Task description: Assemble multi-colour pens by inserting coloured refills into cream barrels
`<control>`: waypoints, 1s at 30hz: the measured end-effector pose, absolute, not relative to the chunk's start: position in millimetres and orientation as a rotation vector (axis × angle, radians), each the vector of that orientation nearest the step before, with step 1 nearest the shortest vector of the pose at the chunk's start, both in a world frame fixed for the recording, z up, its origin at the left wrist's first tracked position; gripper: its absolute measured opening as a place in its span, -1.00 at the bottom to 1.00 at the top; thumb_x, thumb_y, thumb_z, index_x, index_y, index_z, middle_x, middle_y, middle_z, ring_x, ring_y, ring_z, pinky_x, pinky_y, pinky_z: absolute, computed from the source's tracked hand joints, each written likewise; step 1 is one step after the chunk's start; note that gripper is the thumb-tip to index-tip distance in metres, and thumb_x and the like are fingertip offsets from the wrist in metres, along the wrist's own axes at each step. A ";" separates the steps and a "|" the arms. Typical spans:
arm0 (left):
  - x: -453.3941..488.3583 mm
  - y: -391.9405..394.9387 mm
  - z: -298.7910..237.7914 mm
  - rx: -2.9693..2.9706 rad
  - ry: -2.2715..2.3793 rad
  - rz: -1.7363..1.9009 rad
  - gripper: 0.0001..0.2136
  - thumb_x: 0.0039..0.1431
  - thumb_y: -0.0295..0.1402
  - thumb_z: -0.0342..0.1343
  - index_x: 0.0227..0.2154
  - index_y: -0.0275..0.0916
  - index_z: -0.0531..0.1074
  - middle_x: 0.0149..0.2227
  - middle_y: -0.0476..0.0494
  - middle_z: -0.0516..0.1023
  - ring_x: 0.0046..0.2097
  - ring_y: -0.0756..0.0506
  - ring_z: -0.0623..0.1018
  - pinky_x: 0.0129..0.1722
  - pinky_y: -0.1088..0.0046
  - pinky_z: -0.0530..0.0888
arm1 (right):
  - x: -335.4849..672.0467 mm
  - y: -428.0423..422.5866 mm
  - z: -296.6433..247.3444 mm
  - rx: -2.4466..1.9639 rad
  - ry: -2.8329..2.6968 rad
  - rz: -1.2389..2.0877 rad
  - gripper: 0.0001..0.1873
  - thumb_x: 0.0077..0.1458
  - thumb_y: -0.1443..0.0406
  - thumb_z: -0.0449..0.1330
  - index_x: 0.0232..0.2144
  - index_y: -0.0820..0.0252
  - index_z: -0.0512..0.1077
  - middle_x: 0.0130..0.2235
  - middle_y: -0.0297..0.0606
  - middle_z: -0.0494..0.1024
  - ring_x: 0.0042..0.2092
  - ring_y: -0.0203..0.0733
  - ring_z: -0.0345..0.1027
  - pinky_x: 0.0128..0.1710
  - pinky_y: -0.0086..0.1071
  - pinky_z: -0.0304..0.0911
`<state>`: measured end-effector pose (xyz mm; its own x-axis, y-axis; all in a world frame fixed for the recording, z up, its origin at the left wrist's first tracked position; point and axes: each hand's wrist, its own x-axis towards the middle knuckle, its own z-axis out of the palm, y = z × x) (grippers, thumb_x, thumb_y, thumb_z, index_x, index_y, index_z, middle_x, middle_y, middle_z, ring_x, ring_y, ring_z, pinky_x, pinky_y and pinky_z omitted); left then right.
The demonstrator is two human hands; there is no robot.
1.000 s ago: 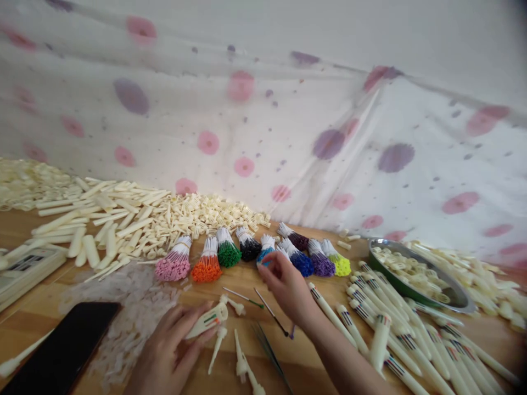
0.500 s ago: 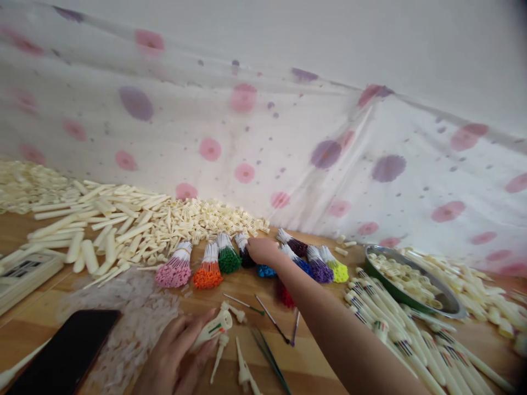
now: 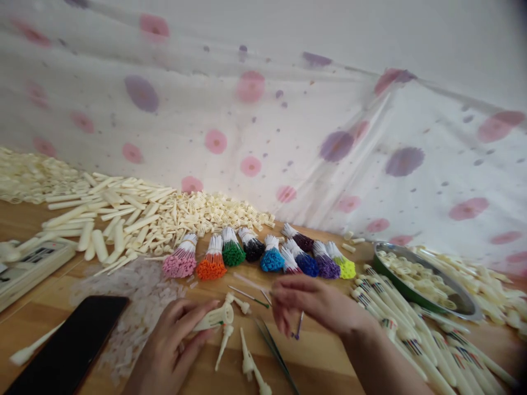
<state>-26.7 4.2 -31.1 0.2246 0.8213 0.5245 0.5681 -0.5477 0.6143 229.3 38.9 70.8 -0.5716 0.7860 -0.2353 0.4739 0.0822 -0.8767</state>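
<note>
In the head view, my left hand point(image 3: 175, 343) is closed around a cream slotted pen barrel point(image 3: 212, 318), its round open end facing right. My right hand point(image 3: 315, 307), slightly blurred, is over the table to the right of it, fingers pinched together. A thin, pale, smeared pen refill point(image 3: 249, 281) sticks out leftward from those fingers; its other end is hidden. Below lie a loose green-tipped refill point(image 3: 251, 297), a purple-tipped refill point(image 3: 299, 326), dark tweezers point(image 3: 276, 351) and small cream pointed pen parts point(image 3: 224, 343).
Bundled refills in several colours, including a black bundle point(image 3: 252, 247), stand in a row behind. Cream tubes point(image 3: 111, 219) are heaped back left. A phone point(image 3: 78, 340) lies left. At right are assembled pens point(image 3: 395, 312) and a metal bowl point(image 3: 469, 312) of cream pieces.
My right hand has come back from the black refill bundle toward my left hand, a thin refill now in its fingers. My left hand still holds the barrel. The view has shifted slightly.
</note>
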 end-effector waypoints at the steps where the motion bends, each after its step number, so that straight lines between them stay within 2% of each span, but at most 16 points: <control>1: -26.6 4.4 -32.6 2.194 1.302 1.243 -0.65 0.17 -0.42 0.01 -0.01 0.08 0.35 -0.22 -0.03 0.46 -0.18 -0.05 0.54 -0.46 0.65 0.50 | 232.0 26.7 66.2 -1.113 -1.897 1.701 -0.62 0.20 0.12 -0.07 -0.56 0.21 0.25 -0.58 -0.37 0.40 -0.59 -0.37 0.32 -0.57 -0.50 0.17; 5: -25.9 4.8 -37.1 2.167 1.313 1.259 -0.65 0.17 -0.43 -0.01 -0.02 0.09 0.36 -0.20 -0.05 0.41 -0.16 -0.05 0.51 -0.46 0.65 0.48 | 239.9 6.6 41.9 -0.835 -1.528 2.088 -0.63 0.13 0.12 0.06 -0.62 0.19 0.17 -0.70 -0.50 0.23 -0.76 -0.47 0.10 -0.77 -0.60 -0.06; 10: -24.9 4.0 -35.3 2.251 1.257 1.216 -0.63 0.15 -0.45 0.02 -0.02 0.09 0.37 -0.21 -0.04 0.41 -0.17 -0.05 0.50 -0.33 0.60 0.49 | 243.1 14.8 30.5 -0.745 -1.471 2.165 -0.62 0.10 0.13 0.10 -0.63 0.23 0.22 -0.75 -0.56 0.14 -0.81 -0.48 0.03 -0.85 -0.63 -0.13; 13: -21.4 2.0 -33.2 2.215 1.231 1.249 -0.72 0.21 -0.36 0.00 -0.05 0.04 0.40 -0.21 -0.06 0.40 -0.18 -0.05 0.48 -0.32 0.60 0.47 | 239.7 16.5 31.3 -0.754 -1.433 2.209 -0.62 0.07 0.14 0.11 -0.66 0.23 0.20 -0.77 -0.57 0.13 -0.82 -0.50 0.01 -0.85 -0.65 -0.11; 17: -18.1 0.3 -31.5 2.254 1.172 1.227 -0.75 0.25 -0.29 -0.04 -0.05 0.04 0.39 -0.24 -0.04 0.39 -0.20 -0.01 0.47 -0.28 0.61 0.46 | 232.9 15.9 30.4 -0.788 -1.393 2.246 -0.64 0.02 0.16 0.13 -0.68 0.23 0.19 -0.78 -0.54 0.21 -0.83 -0.51 0.02 -0.83 -0.63 -0.02; 23: -20.8 1.3 -33.7 2.359 1.142 1.140 -0.72 0.24 -0.31 -0.02 -0.01 0.02 0.36 -0.23 -0.05 0.37 -0.18 -0.02 0.46 -0.23 0.58 0.45 | 227.8 17.4 25.6 -0.825 -1.344 2.311 -0.69 -0.06 0.20 0.13 -0.70 0.23 0.20 -0.77 -0.52 0.23 -0.82 -0.48 0.07 -0.82 -0.61 0.04; 30: -20.7 -0.2 -31.8 2.410 1.127 1.090 -0.70 0.25 -0.36 -0.04 0.02 -0.01 0.34 -0.24 -0.06 0.36 -0.20 -0.02 0.45 -0.24 0.56 0.45 | 230.2 17.3 27.1 -0.887 -1.367 2.293 -0.68 -0.07 0.19 0.13 -0.71 0.23 0.20 -0.78 -0.53 0.22 -0.81 -0.49 0.07 -0.82 -0.62 0.01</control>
